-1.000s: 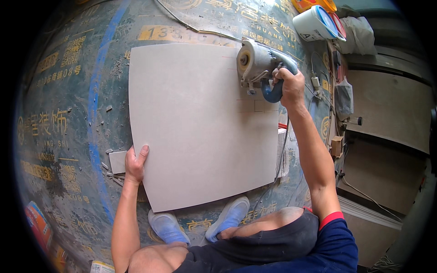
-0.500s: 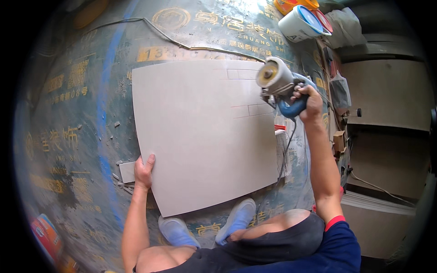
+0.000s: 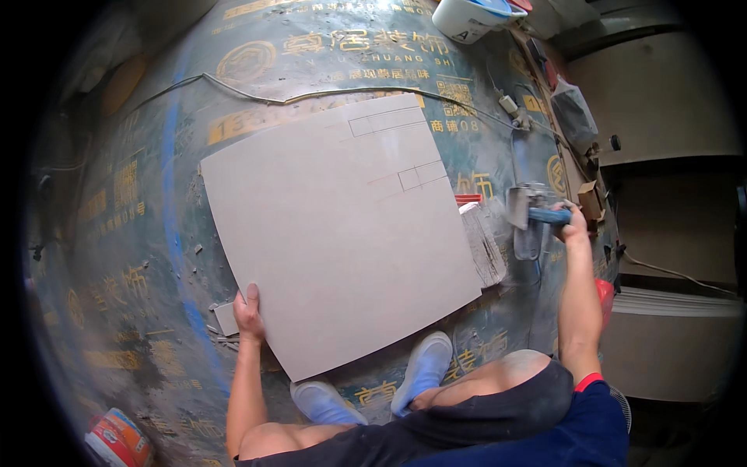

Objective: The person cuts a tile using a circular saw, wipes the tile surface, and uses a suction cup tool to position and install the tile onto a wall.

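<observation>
A large pale square tile (image 3: 334,249) lies above my shoes, with pencilled lines and small rectangles near its upper right. My left hand (image 3: 249,311) is closed on the tile's lower left edge, thumb on top. My right hand (image 3: 573,222) grips the blue handle of a grey power tile saw (image 3: 529,202), held off the tile to its right. The saw is slightly blurred. A rough dusty piece of board (image 3: 482,245) shows under the tile's right edge, beside a red strip (image 3: 469,199). A small offcut (image 3: 224,317) lies at the left edge.
The printed green floor sheet (image 3: 140,233) carries cable (image 3: 327,93) and a power connector (image 3: 510,107). Buckets (image 3: 467,17) stand at top, a grey bag (image 3: 574,117) at right. Stacked large boards (image 3: 661,117) line the right side; a red-and-white container (image 3: 117,440) sits lower left.
My right hand has moved the saw off the tile's upper right corner, rightward and down beside it. The tile has turned slightly anticlockwise, with my left hand still on its edge.
</observation>
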Motion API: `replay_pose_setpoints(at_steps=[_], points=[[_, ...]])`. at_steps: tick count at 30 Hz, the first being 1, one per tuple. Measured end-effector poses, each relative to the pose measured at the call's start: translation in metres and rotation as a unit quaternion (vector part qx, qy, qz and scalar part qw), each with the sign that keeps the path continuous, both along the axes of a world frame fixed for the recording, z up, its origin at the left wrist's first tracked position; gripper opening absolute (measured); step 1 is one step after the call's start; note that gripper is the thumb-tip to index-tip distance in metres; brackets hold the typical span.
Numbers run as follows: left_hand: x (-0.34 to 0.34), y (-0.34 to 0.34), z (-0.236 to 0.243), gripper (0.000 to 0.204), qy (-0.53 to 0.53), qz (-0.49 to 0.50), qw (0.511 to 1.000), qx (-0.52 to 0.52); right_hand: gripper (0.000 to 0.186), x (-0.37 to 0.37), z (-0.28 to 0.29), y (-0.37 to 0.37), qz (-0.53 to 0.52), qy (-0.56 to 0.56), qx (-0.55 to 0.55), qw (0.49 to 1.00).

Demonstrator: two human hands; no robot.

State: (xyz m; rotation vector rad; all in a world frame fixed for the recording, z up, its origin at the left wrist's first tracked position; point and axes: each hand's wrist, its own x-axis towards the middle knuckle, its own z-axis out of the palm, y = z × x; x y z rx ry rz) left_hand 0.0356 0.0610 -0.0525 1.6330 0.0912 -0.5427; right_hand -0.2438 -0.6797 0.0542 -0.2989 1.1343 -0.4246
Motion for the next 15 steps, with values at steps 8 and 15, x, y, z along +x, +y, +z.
replay_pose_setpoints(at_steps=[8, 15], points=[[0.001, 0.013, -0.009, 0.048, 0.015, -0.012, 1.000, 0.004, 0.027, -0.061, -0.015, -0.006, 0.075, 0.420, -0.243, 0.871], [0.005, 0.017, -0.008, 0.047, 0.042, -0.011, 0.999, 0.005, 0.039, 0.159, -0.044, 0.176, 0.311, 0.174, -0.436, 0.826]])
